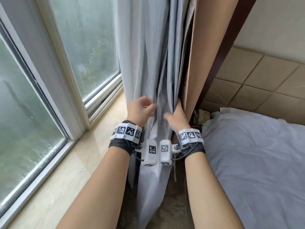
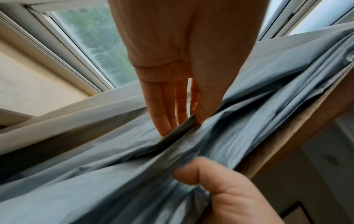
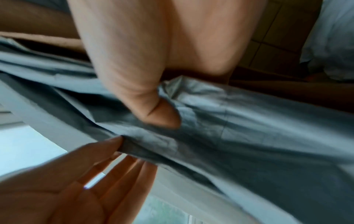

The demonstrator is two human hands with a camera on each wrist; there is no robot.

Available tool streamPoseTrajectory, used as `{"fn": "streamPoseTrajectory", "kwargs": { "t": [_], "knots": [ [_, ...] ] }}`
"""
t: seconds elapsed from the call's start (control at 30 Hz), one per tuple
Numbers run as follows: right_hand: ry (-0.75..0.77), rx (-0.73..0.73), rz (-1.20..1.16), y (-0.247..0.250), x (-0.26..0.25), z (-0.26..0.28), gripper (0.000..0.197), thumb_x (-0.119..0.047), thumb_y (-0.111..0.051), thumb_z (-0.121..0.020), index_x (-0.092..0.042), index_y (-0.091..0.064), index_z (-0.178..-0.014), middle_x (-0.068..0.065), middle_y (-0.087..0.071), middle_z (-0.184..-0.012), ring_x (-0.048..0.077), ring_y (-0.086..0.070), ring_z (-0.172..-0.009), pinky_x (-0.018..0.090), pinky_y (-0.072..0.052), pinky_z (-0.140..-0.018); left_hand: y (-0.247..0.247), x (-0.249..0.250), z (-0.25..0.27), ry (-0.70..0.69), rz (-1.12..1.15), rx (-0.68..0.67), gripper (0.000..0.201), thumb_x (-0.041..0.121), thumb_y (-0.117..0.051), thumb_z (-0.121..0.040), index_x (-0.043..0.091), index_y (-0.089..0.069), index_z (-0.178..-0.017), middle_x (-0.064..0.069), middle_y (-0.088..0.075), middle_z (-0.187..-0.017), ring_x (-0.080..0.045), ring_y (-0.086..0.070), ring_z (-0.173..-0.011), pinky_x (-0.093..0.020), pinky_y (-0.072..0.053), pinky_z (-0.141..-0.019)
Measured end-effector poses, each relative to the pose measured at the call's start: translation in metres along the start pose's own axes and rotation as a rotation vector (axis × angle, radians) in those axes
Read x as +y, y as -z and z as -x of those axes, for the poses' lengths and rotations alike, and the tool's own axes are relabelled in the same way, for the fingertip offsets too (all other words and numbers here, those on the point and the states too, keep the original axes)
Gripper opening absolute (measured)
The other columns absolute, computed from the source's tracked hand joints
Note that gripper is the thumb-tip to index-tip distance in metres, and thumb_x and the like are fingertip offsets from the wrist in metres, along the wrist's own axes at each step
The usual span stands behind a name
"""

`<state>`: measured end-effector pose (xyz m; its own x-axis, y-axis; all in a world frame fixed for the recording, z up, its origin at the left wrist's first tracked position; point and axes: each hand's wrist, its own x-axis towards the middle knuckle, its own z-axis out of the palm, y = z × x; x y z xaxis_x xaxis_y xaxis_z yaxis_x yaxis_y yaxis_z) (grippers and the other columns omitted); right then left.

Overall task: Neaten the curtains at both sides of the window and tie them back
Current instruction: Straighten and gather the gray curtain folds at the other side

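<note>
The left hand pinches one fold of the grey curtain between thumb and fingers. The right hand grips the gathered folds beside it, near the bed.

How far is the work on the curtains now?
Done: the grey curtain is already bunched at the window's side. In hand: the left hand pinches one fold, and the right hand grips the bunch. Left: no tie-back is visible; the other side is out of view.
</note>
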<state>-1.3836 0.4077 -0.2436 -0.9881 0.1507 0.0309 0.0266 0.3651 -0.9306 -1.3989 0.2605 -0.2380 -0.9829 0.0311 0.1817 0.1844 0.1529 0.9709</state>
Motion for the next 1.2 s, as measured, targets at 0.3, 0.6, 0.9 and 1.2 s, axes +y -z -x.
{"fn": "streamPoseTrajectory", "kwargs": {
  "t": [0.3,0.6,0.9,1.2],
  "knots": [
    [-0.051,0.119,-0.024,-0.019,-0.003,0.002,0.061,-0.024,-0.077,-0.082,-0.012,-0.054,-0.138,0.001,-0.067,-0.125,0.019,-0.063,-0.118,0.042,-0.049,-0.106,0.016,0.015,-0.003,0.022,0.026,-0.318,0.023,0.008,-0.05,-0.09,0.007,-0.073,-0.092,-0.012,-0.074,-0.097,-0.024,-0.07,-0.097,-0.036,-0.055,-0.088],
    [-0.157,0.229,-0.106,0.004,-0.003,0.011,0.035,0.004,-0.057,-0.088,-0.004,-0.065,-0.121,0.006,-0.069,-0.107,0.027,-0.065,-0.103,0.036,-0.051,-0.096,0.008,-0.018,-0.025,0.071,-0.053,-0.157,0.059,0.015,-0.067,-0.09,0.006,-0.043,-0.144,-0.008,-0.054,-0.139,-0.023,-0.052,-0.129,-0.045,-0.044,-0.107],
    [-0.262,0.168,-0.301,0.017,0.004,0.004,0.036,0.007,-0.054,-0.072,-0.004,-0.063,-0.105,0.014,-0.069,-0.102,0.036,-0.065,-0.106,0.051,-0.051,-0.101,-0.017,-0.022,-0.034,-0.018,0.121,-0.366,0.038,0.01,-0.065,-0.093,0.004,-0.058,-0.13,-0.009,-0.065,-0.123,-0.01,-0.063,-0.11,-0.024,-0.048,-0.096],
    [-0.003,0.285,0.127,0.012,0.01,-0.018,0.054,0.006,-0.044,-0.091,-0.006,-0.047,-0.143,0.018,-0.06,-0.134,0.034,-0.054,-0.126,0.027,-0.041,-0.104,-0.022,-0.026,-0.034,-0.013,-0.011,-0.049,0.01,0.029,-0.075,-0.073,0.024,-0.07,-0.067,-0.005,-0.073,-0.07,-0.028,-0.071,-0.072,-0.049,-0.059,-0.078]
  ]
}}
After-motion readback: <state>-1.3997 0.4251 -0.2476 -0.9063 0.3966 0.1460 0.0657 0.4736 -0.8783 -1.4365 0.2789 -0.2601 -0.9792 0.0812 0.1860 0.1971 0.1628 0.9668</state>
